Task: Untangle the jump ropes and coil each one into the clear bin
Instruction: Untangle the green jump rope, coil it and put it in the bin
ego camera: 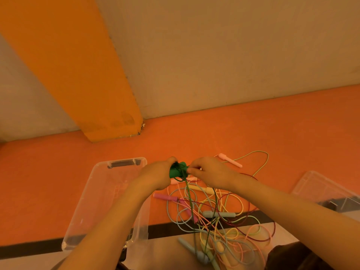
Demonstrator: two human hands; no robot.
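My left hand grips the green jump rope handles, held up above the floor. My right hand pinches the green cord at the handles, where a few turns are wound around them. The green cord hangs down into a tangled pile of jump ropes on the floor, in pink, yellow, light blue, maroon and pale green. The clear bin stands on the floor to the left of the pile, partly behind my left forearm, with nothing visible inside.
A clear lid lies on the floor at the right. A pink handle lies beyond the pile. An orange pillar and a wall stand behind. A dark stripe crosses the orange floor.
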